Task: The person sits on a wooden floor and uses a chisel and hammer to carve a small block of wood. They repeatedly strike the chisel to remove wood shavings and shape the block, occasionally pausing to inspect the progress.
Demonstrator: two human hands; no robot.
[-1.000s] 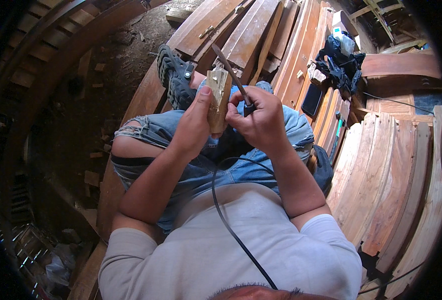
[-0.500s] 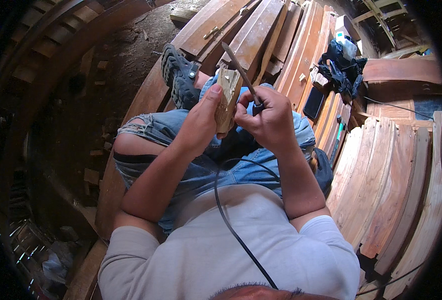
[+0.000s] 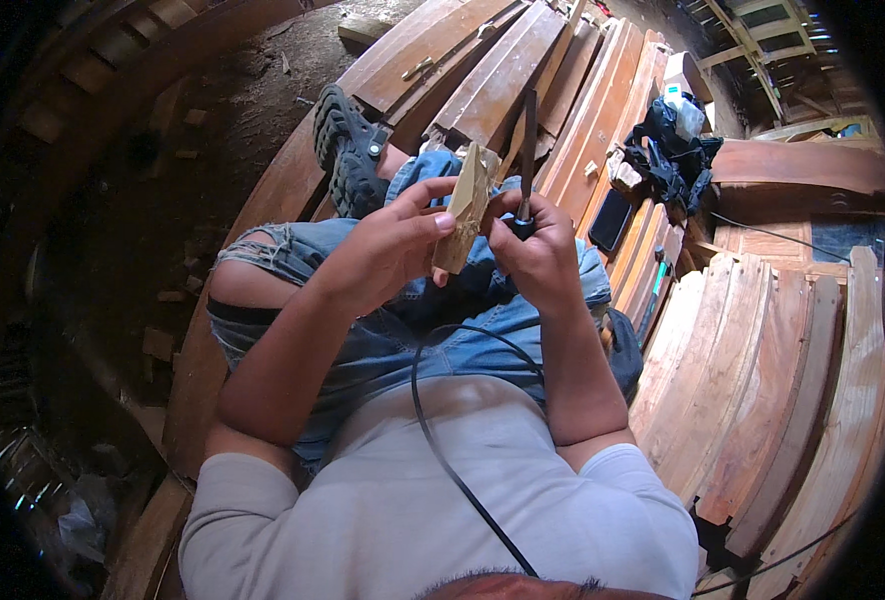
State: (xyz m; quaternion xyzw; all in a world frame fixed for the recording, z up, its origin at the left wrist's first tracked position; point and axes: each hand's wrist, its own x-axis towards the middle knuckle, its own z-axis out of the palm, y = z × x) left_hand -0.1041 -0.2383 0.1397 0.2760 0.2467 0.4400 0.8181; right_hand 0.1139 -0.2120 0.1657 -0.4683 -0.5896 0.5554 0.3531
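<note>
Above my lap, my left hand [image 3: 383,245] grips a small pale wooden block [image 3: 470,195] with a rough, chipped surface. The block stands tilted, with my thumb on its near side and other fingers behind it. Just right of it, my right hand [image 3: 543,258] is closed round the black handle of a chisel [image 3: 529,150]. The dark flat blade points up and away from me, beside the block and apart from it. The fingertips of my right hand come close to the block's right side; I cannot tell if they touch.
Long brown boards [image 3: 503,65] lie ahead, with wood scraps on them. At the right are a phone [image 3: 611,220], a black plastic bag [image 3: 668,150], a turquoise-handled tool [image 3: 658,280] and stacked pale planks [image 3: 723,360]. A black cable [image 3: 421,400] runs across my shirt and lap.
The chisel has swung more upright, its blade showing broader. My left hand has turned the block, and its fingers have shifted. The whole view has moved slightly.
</note>
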